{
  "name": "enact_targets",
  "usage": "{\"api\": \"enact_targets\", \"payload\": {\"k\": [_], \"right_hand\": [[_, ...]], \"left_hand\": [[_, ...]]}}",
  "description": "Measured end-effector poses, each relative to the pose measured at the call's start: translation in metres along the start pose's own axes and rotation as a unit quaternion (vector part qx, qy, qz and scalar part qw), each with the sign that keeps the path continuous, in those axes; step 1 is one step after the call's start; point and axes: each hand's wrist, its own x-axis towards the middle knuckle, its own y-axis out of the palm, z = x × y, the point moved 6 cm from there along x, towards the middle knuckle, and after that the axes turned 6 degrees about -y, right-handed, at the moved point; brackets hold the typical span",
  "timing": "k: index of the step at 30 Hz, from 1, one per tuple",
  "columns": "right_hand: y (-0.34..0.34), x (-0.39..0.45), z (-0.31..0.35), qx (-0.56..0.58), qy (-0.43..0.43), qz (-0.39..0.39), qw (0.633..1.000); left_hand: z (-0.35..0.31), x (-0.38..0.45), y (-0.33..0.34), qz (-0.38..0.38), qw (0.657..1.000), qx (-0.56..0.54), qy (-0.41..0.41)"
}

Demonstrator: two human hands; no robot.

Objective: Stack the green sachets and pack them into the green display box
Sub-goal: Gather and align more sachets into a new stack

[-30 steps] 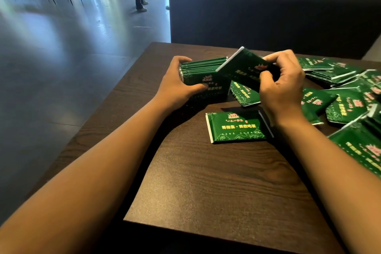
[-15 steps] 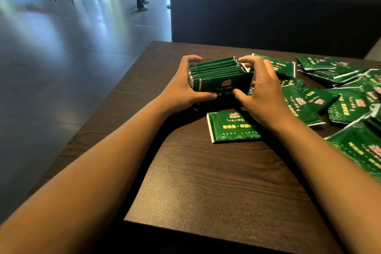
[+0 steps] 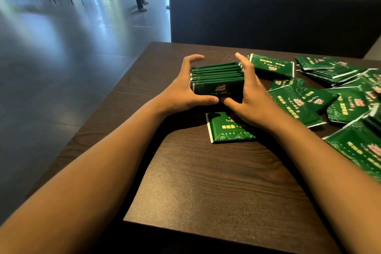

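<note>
**Stack squared between both palms**

Sachets stand on edge as one block at the middle of the frame, on the dark wooden table. The left hand presses its palm to the block's left end, thumb laid along the near bottom edge and fingers arched above the far corner. The right hand presses the right end, thumb tucked under the front face, fingers straight and rising past the top. Neither hand pinches; both squeeze inward with spread fingers.

A second ago the right hand held a single sachet tilted above the block. Half a second ago that sachet had joined the front and the right fingers curled over the top. Now those fingers have straightened and the left fingers have lifted, so the pack looks tidier and its ends flush. This suggests the stacking step is closing for this batch.

One loose sachet lies flat just below the right wrist, as before. Many more sachets are scattered at the right of the frame. No green display box is visible, so packing is not yet begun.
</note>
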Motion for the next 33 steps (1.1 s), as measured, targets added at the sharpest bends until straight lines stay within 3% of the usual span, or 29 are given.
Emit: {"api": "enact_targets", "payload": {"k": [6, 16, 22, 29, 31, 33], "right_hand": [[-0.002, 0.001, -0.002, 0.012, 0.003, -0.027, 1.000], [0.005, 0.000, -0.001, -0.021, -0.008, 0.011, 1.000], [0.002, 0.001, -0.004, -0.027, 0.002, 0.009, 1.000], [-0.020, -0.002, -0.005, -0.040, 0.047, -0.052, 0.997], [-0.032, 0.000, -0.001, -0.057, 0.013, -0.068, 0.996], [-0.035, 0.003, 0.003, -0.072, -0.033, -0.016, 0.997]], "left_hand": [[0.001, 0.000, -0.001, -0.011, 1.000, 0.008, 0.019], [0.002, 0.002, 0.004, 0.016, 0.999, 0.018, 0.022], [0.003, 0.002, -0.001, -0.051, 0.996, 0.052, 0.043], [0.010, 0.005, -0.020, -0.166, 0.983, 0.080, 0.025], [0.010, 0.005, -0.022, -0.177, 0.980, 0.089, 0.017], [0.012, 0.005, -0.023, -0.180, 0.980, 0.088, 0.006]]}}
